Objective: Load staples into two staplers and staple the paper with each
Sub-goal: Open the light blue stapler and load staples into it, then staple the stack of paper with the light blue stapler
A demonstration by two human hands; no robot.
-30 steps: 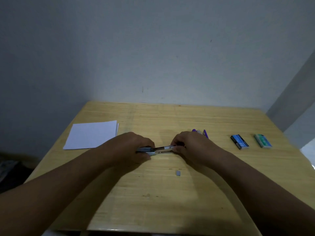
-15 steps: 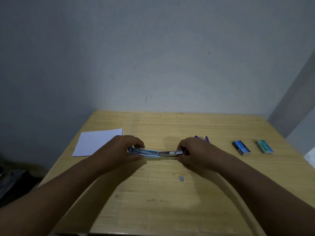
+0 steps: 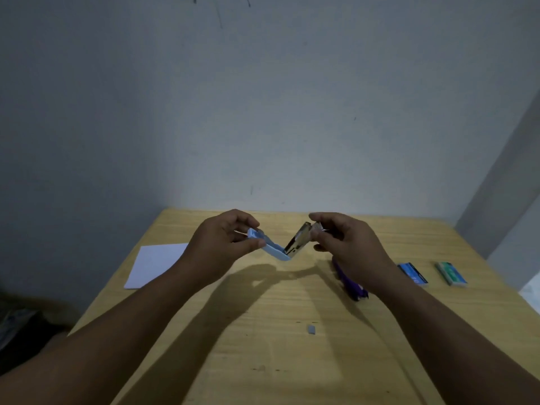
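Observation:
A light blue stapler (image 3: 274, 249) is held in the air above the wooden table (image 3: 280, 346), folded open into a V. My left hand (image 3: 222, 244) pinches its blue plastic end. My right hand (image 3: 344, 244) grips the upper end of its metal magazine arm (image 3: 298, 238). A purple stapler (image 3: 350, 285) lies on the table under my right wrist, partly hidden. White paper (image 3: 156, 266) lies at the left. A blue staple box (image 3: 413, 274) and a green staple box (image 3: 451, 273) rest at the right.
A small grey piece (image 3: 311, 329) lies on the table in front of my arms. A plain wall stands right behind the table's far edge. The table's left edge drops off to a dark floor.
Both hands lifted the blue stapler off the table and folded it from flat into a V. The view has also tipped up toward the wall.

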